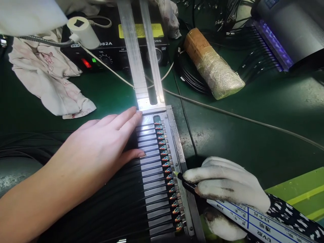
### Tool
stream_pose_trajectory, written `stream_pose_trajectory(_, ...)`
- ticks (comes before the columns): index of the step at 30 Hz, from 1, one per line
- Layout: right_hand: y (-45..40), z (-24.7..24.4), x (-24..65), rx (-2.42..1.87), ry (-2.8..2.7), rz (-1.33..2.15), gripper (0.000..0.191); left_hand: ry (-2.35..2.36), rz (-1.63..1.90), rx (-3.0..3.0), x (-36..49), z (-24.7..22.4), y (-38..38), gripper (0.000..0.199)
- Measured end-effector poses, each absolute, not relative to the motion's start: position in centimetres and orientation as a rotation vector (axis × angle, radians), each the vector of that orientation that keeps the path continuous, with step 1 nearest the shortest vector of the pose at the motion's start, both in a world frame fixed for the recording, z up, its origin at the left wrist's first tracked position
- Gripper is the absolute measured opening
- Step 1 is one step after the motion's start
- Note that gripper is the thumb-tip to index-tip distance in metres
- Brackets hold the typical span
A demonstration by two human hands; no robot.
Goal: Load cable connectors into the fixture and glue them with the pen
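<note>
A metal fixture (177, 145) holds a row of several black cables (149, 175), whose small connectors (165, 158) show coloured wires. My bare left hand (108, 135) lies over the cables at the fixture's upper left, fingertips on its edge, thumb apart from the fingers. In a white glove with dark stains, my right hand (227, 185) grips a labelled syringe (253, 219). The syringe's black front end points left, and its pale tip (176, 173) is at the connectors near the middle of the row.
Behind stands a black dispenser box (113, 54) with lit indicators. A white cloth (48, 77) lies left, a wrapped block (212, 64) and coiled cable at the back right. A dark machine (288, 33) glows purple. A thin tube (227, 114) crosses the green table (253, 135).
</note>
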State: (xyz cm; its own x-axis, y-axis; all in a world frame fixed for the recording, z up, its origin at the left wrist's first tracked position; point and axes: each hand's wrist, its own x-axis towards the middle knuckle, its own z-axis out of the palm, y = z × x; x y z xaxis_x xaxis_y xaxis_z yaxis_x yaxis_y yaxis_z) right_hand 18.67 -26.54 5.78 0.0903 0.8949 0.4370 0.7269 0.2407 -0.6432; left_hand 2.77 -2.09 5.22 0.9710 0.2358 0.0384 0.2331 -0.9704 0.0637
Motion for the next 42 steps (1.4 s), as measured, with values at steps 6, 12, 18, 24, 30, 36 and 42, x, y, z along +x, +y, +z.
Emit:
stream_pose_trajectory(6, -26.8, 5.6, 19.0, -1.479, -1.734, 0.258, 0.027, 0.381, 0.076, 3.037, 2.6, 5.1, -2.1, 0.074)
stream_pose_trajectory(12, -26.7, 5.6, 18.6, -1.524, -1.653, 0.243, 0.028, 0.372, 0.064, 3.073, 2.7, 5.1, -2.2, 0.072)
stream_pose_trajectory(18, -26.7, 5.6, 18.7, -1.526, -1.685, 0.252, 0.025, 0.399, 0.062, 3.043, 2.7, 5.1, -2.2, 0.077)
stream_pose_trajectory(24, -25.8, 6.5, 19.0, -1.512, -1.701, 0.246, 0.021, 0.404, 0.039, 3.042, 2.6, 5.3, -2.1, 0.077)
stream_pose_trajectory(30, -25.4, 7.2, 19.0, -1.51, -1.71, 0.225, 0.026, 0.39, 0.029, 3.049, 2.5, 5.3, -2.0, 0.076)
stream_pose_trajectory(36, -26.8, 7.6, 18.8, -1.556, -1.748, 0.249, 0.035, 0.404, -0.024, 3.065, 2.7, 5.6, -2.2, 0.072)
stream_pose_trajectory(42, -27.3, 7.0, 18.4, -1.528, -1.695, 0.281, 0.026, 0.384, 0.032, 3.057, 2.6, 5.3, -2.1, 0.074)
